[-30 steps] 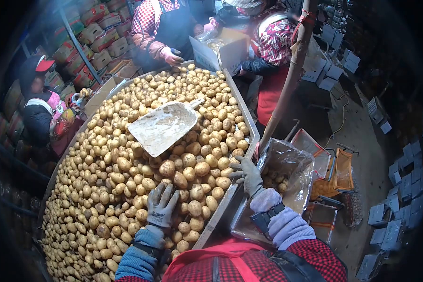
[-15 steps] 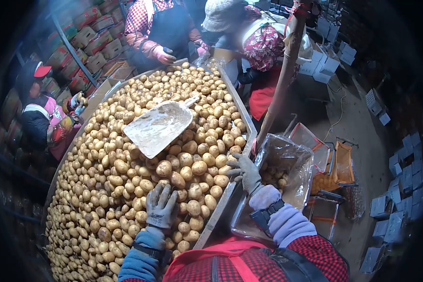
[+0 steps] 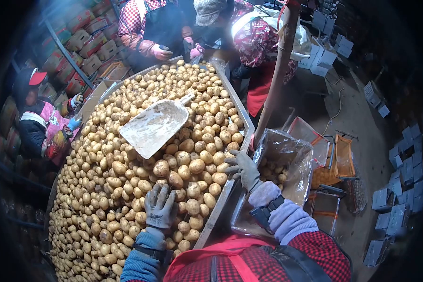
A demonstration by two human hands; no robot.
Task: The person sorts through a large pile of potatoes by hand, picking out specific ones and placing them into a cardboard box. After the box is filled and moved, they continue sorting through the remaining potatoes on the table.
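Head view: scoop on the potato heap, handle to the upper right

The scoop (image 3: 155, 127) lies on the potatoes (image 3: 119, 168), beyond both grips. Its long axis runs diagonally, the handle (image 3: 187, 99) pointing to the upper right and the broad mouth to the lower left. The potatoes point every which way and cover the rimmed tabletop (image 3: 221, 199).

The left grip (image 3: 160, 207), gloved, is released, resting palm down on potatoes with fingers slightly spread. The right grip (image 3: 245, 172), also gloved, is released too, fingers spread over the right rim; whether they touch a potato, I cannot tell. Just beside it is a plastic-lined container (image 3: 298, 171) with potatoes inside.

There is one scoop and one pole (image 3: 277, 70); the potatoes are too many to count. Three co-workers show: one at the left (image 3: 35, 122), one at the far end (image 3: 167, 30), one at the upper right (image 3: 258, 40).

Compared with the previous frame, the scoop sits slightly further left in view, still on the heap; both grips keep nearly the same pose, and the left co-worker's hands are further apart.
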